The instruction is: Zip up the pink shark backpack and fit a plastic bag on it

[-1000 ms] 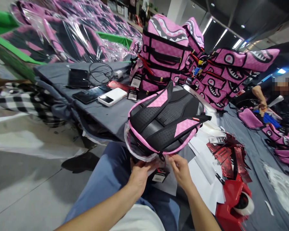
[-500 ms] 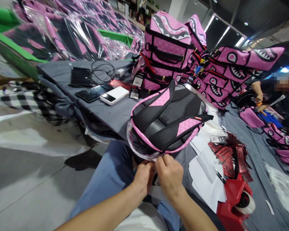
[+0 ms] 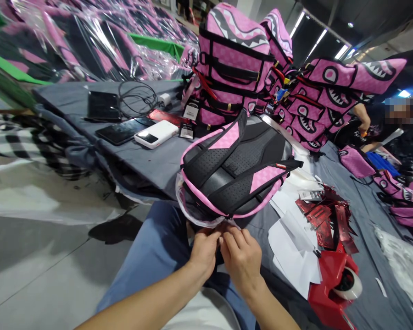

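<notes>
A pink and black backpack (image 3: 234, 174) lies back-side up on the grey table (image 3: 147, 158), partly in a clear plastic bag (image 3: 192, 215) whose open edge hangs over the near table edge. My left hand (image 3: 203, 250) and my right hand (image 3: 239, 256) meet just under that edge, fingertips pinched together on the plastic. What lies between the fingers is hidden by the hands.
Stacked pink shark-mouth backpacks (image 3: 237, 68) stand behind. A white power bank (image 3: 156, 134), a phone (image 3: 119, 132) and cables lie at left. White paper sheets (image 3: 296, 243), red tags (image 3: 326, 220) and a red tape dispenser (image 3: 333, 284) lie at right. Another person's arm (image 3: 361, 119) works far right.
My hands, apart a second ago with a black tag between them, have come together at the bag's edge. The tag is no longer visible.
</notes>
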Available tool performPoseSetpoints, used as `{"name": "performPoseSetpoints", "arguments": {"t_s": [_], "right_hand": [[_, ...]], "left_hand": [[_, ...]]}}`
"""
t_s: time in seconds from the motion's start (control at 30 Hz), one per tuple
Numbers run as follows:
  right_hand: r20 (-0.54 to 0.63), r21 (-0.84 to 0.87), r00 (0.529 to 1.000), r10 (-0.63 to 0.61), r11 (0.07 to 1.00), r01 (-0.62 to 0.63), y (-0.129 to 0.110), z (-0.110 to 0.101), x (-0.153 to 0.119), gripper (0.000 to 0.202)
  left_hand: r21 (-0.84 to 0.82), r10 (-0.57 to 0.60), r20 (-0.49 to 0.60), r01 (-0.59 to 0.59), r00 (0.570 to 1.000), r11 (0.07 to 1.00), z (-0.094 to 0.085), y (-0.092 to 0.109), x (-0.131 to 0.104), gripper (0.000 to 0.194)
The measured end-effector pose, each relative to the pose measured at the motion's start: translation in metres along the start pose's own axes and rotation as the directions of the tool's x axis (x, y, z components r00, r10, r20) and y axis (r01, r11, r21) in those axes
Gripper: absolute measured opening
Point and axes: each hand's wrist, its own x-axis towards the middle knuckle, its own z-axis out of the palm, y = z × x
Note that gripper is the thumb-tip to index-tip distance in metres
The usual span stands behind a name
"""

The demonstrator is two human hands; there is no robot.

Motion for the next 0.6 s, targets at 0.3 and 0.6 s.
{"name": "performPoseSetpoints", "arguments": {"t_s": [0.3, 0.6], "right_hand": [[-0.313, 0.014, 0.925, 0.214, 0.975, -0.221, 0.002, 0.034, 0.007, 0.012], [-0.108, -0.128, 0.994, 0.017, 0.991, -0.031, 0.006, 0.020, 0.007, 0.022]], "left_hand": [[0.037, 0.013, -0.095, -0.009, 0.995, 0.999, 0.000, 0.000, 0.005, 0.044], [0.292, 0.081, 0.047, -0.091, 0.996, 0.952, -0.006, 0.017, -0.013, 0.033]]}}
